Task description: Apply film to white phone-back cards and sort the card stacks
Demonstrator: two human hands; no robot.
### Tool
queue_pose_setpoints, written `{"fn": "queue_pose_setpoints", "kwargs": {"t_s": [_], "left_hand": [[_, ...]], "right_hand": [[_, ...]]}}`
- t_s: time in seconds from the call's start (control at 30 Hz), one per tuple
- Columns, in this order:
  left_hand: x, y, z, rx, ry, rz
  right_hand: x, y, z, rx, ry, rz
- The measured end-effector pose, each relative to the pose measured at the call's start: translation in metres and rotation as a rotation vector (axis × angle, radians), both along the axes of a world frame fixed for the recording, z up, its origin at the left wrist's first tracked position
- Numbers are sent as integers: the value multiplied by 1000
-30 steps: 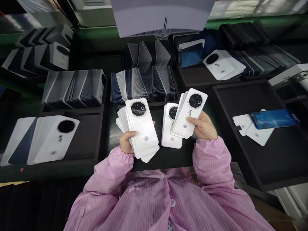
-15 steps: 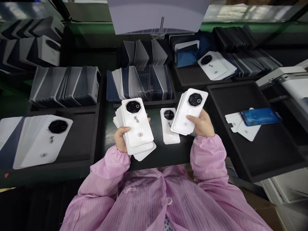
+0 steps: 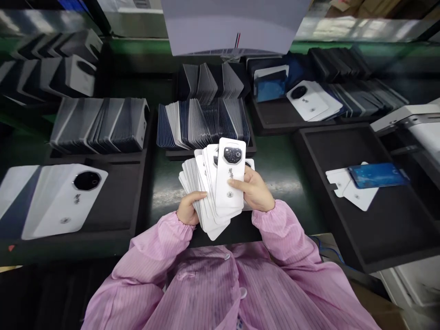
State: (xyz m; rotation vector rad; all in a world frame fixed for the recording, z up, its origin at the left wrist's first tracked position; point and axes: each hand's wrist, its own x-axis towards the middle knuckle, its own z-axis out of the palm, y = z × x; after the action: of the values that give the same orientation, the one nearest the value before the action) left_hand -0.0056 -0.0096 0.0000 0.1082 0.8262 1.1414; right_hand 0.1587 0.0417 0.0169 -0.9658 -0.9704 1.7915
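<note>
Both hands meet at the centre of the view over the green bench, clamped on one fanned stack of white covers. The left hand grips the fan's lower left edge, fingers curled around its underside. The right hand closes on the front cover, thumb pressed on its face, fingers behind; that cover stands nearly upright, its dark camera ring at 12 o'clock. Just behind the fan, at 12 o'clock, a tray holds rows of covers on edge. At 9 o'clock a black tray bears flat white covers. At 3 o'clock another black tray holds a blue cover lying across white ones. Pink sleeves fill the 6 o'clock area.
</note>
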Motion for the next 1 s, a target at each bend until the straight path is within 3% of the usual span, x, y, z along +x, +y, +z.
{"fn": "queue_pose_setpoints", "kwargs": {"t_s": [0.3, 0.53, 0.77, 0.87, 1.0], "left_hand": [[-2, 3, 4, -52, -46, -41], [-4, 1, -4, 33, -39, -61], [-2, 2, -1, 12, 14, -35], [-3, 2, -3, 0, 39, -45], [-7, 2, 0, 40, -10, -105]], "right_hand": [[12, 1, -9, -37, -58, -34], [15, 4, -11, -20, -42, -30], [11, 4, -17, 24, -20, -2], [19, 8, -16, 54, -51, -85], [55, 14, -12, 186, -149, -299]]}}
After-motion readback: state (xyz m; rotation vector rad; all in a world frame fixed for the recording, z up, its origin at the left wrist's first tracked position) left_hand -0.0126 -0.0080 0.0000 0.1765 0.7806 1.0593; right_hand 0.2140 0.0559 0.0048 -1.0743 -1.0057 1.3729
